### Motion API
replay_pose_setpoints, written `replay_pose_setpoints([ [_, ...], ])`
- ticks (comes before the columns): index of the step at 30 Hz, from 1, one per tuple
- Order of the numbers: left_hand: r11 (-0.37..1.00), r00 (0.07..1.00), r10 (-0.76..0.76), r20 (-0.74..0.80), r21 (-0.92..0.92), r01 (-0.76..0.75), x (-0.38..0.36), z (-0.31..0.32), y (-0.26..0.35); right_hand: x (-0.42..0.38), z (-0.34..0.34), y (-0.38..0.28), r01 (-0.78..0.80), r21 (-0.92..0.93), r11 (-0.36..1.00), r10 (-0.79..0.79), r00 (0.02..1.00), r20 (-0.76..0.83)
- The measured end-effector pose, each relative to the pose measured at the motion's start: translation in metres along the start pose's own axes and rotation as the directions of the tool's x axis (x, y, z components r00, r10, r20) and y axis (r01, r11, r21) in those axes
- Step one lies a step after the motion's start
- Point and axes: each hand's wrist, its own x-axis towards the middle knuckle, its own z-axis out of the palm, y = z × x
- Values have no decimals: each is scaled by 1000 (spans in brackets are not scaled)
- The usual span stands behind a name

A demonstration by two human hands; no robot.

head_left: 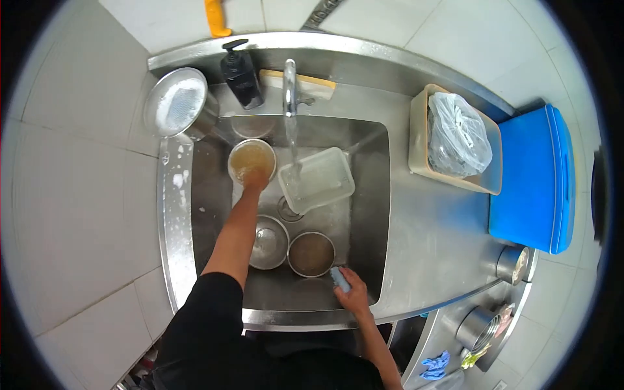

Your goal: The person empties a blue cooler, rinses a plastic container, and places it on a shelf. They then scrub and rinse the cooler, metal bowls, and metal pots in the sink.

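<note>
Bright, fairly even whitish light fills the view, leaving pale sheen on the steel surface (429, 221) to the right of the right hand (351, 290) and glints on the tap (290, 91) beyond the left hand (254, 177), while the sink wall (286, 300) just left of the right hand lies in darker shade. Wide-angle distortion bows the front rim (289, 319) nearer the wearer than both hands, and the corners farthest from them drop to black. The right hand looks reasonably sharp; cloudy water (249, 157) veils the left hand's fingers.
</note>
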Motion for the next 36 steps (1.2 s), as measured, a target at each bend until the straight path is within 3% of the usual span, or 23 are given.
replay_pose_setpoints([
  [1, 1000, 1000, 15, 5, 3, -15, 3, 4, 5, -1, 2, 2, 10, -16, 1000, -10, 1000, -24],
  [3, 992, 955, 105, -279, -41, -121, 1, 2, 8, -2, 5, -3, 10, -16, 1000, -11, 998, -59],
  [4, 991, 956, 120, -268, -22, -130, -4, -1, 4, -4, 4, -6, -18, -44, 999, 15, 997, -76],
  [6, 973, 960, -28, -280, -229, -39, 18, 7, -16, -3, 3, -12, -46, -51, 998, 39, 991, -129],
  [7, 837, 953, 27, -301, -515, -186, 47, 34, -59, -5, 2, -11, -32, -44, 999, 25, 987, -161],
  [9, 231, 931, 136, -340, -903, -363, 90, 72, -130, -7, 0, -11, -6, -57, 998, -8, 970, -244],
  [10, -387, 949, 129, -289, -895, -220, 70, 58, -128, -8, -1, -13, -7, -52, 999, -7, 963, -270],
  [11, -849, 959, 163, -234, -528, 16, 45, 30, -117, -6, -2, -16, -9, -2, 1000, 8, 948, -318],
  [12, -847, 952, 181, -246, -532, 24, 25, 0, -99, -6, -2, -18, -8, 47, 999, 24, 933, -359],
  [14, -276, 950, -310, -32, -953, -122, -21, -51, -69, -8, 6, -19, 15, 65, 998, 14, 908, -420],
  [18, -521, 995, -42, 86, -852, 51, -56, -64, -76, -30, 24, -27, -3, 478, 878, 260, 843, -471],
  [20, -554, 986, 143, 80, -819, 147, -63, -50, -94, -49, 19, -54, -119, 451, 884, 340, 827, -447],
  [21, -651, 963, 39, 265, -725, 226, -57, -41, -100, -57, 25, -55, -45, 546, 837, 349, 811, -469],
  [22, -480, 953, 62, 296, -828, 289, -73, -45, -98, -69, 21, -65, -32, 716, 697, 440, 808, -392],
  [23, -414, 943, 72, 326, -850, 326, -79, -40, -97, -84, 16, -79, 76, 898, 433, 518, 795, -316],
  [24, -443, 924, 234, 303, -812, 379, -25, -14, -125, -92, 16, -69, 180, 938, 296, 538, 780, -319],
  [26, -86, 948, 318, -29, -996, -1, -108, -47, -60, -122, 9, -64, 291, 937, 195, 545, 762, -350],
  [27, -174, 840, 501, -211, -975, -141, -143, -61, -29, -141, 7, -58, 274, 926, 261, 580, 722, -377],
  [28, 32, 885, 425, -191, -974, -226, -206, -86, 12, -160, 5, -55, 240, 915, 323, 599, 697, -394],
  [30, 208, 687, 687, -238, -841, -499, -270, -90, 61, -210, 13, -40, 265, 899, 349, 622, 652, -433],
  [31, 211, 522, 820, -235, -724, -657, -326, -100, 92, -242, 19, -29, 192, 901, 390, 670, 612, -420],
  [33, 136, 232, 966, -116, -536, -833, -421, -86, 130, -294, 57, 0, 89, 930, 356, 775, 527, -348],
  [36, -110, -166, 984, 71, -495, -862, -543, -29, 163, -376, 130, 48, 42, 974, 221, 883, 415, -218],
])
